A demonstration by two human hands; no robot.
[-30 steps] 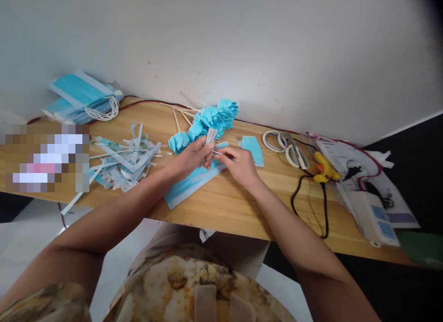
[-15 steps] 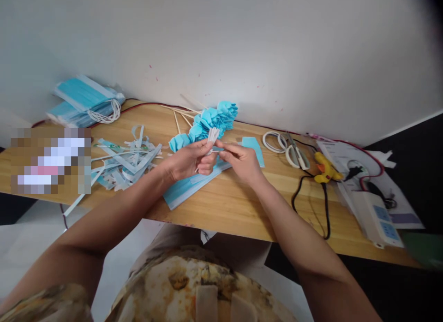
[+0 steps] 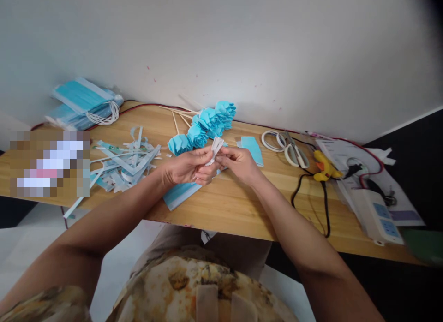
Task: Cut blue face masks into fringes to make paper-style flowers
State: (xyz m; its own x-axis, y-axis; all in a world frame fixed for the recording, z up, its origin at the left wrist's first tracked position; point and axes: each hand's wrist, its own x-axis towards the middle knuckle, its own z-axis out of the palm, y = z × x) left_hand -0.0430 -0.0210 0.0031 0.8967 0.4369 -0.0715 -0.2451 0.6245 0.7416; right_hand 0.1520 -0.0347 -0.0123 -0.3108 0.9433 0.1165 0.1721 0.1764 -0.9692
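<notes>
left hand (image 3: 185, 169) curled, pinching white strip bundle (image 3: 216, 146) | right hand (image 3: 242, 163) lightly closed, nipping it too | bundle between both, long axis near-left to far-right

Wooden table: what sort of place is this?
Likely a home craft desk: stacked blue face masks, scissors and a glue gun lie there; left hand and right hand pinch a white strip bundle.

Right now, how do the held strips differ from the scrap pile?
The held strips are a small white bundle; the scrap pile is larger, blue and white. The held strips are pinched between left hand and right hand, off the table; the scrap pile lies loose on it. Both are thin strips.
</notes>
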